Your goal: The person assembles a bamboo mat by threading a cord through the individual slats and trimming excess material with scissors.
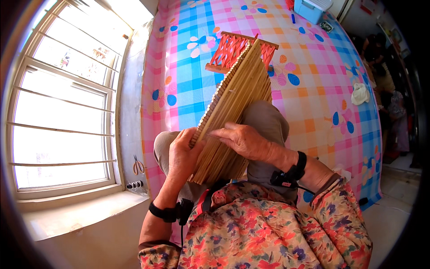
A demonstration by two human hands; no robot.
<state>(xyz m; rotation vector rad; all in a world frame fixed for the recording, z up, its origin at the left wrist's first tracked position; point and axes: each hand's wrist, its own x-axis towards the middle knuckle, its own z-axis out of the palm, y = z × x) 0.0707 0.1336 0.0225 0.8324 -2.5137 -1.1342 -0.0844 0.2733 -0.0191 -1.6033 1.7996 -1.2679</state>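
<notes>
A stiff mat of straw-coloured stalks [239, 105], laid side by side, slants across my lap. Its left edge shows a long row of pale cut stalk ends. My left hand [182, 150] grips that edge near its lower end, thumb on the upper face and fingers partly hidden behind. Over the mat, my right hand [244, 140] is closed in a pinch close to the left thumb. Whatever those fingertips hold is too small to make out. Beyond the mat's far tip lies a wooden frame [248, 39] wound with red strips, partly covered by the mat.
I sit cross-legged on a checked, flowered sheet [309, 107]. Scissors [138, 165] lie on the sill by the barred window at left. A light blue box [309, 11] stands at the far right, and a white cloth [360, 94] lies near the right edge.
</notes>
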